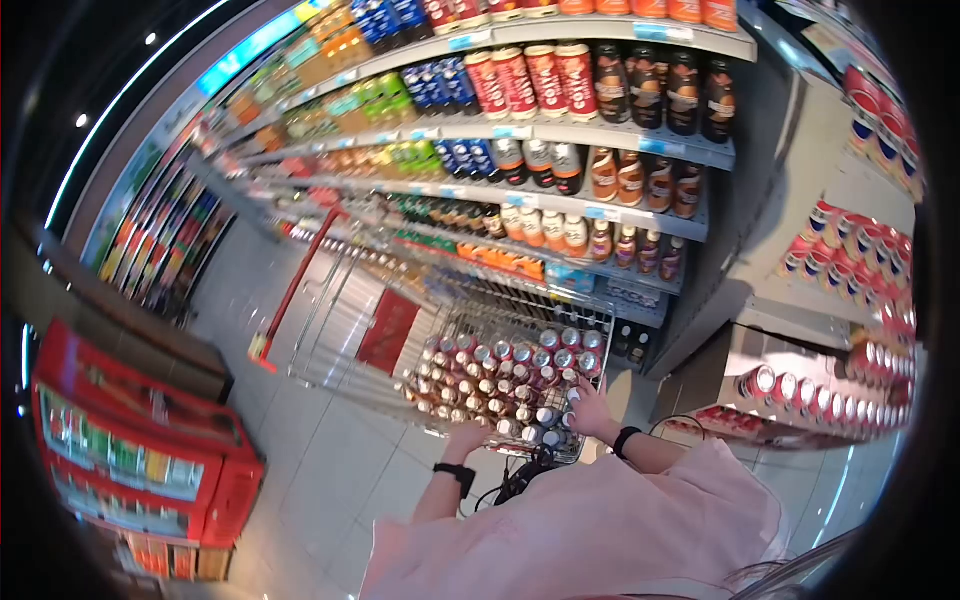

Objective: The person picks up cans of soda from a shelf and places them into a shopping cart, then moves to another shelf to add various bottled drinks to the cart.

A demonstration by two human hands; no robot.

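Note:
A metal shopping cart (440, 318) stands in front of me, its near end packed with rows of bottles (497, 387) and cans (550, 340) seen from above. My right hand (594, 410) is over the cart's right end, its fingers closed around the top of a white-capped bottle (573, 395). At the cart's near side, my left hand (467, 436) is beside the bottles and the wire rim. Its fingers are small and partly hidden, so I cannot make out a hold. Dark bands circle both wrists.
Behind the cart runs a long shelf unit (630, 150) of bottled and canned drinks. Stacked cans (800, 390) stand on a display to the right. A red drinks cooler (225, 490) is at the left, on the tiled floor (310, 470).

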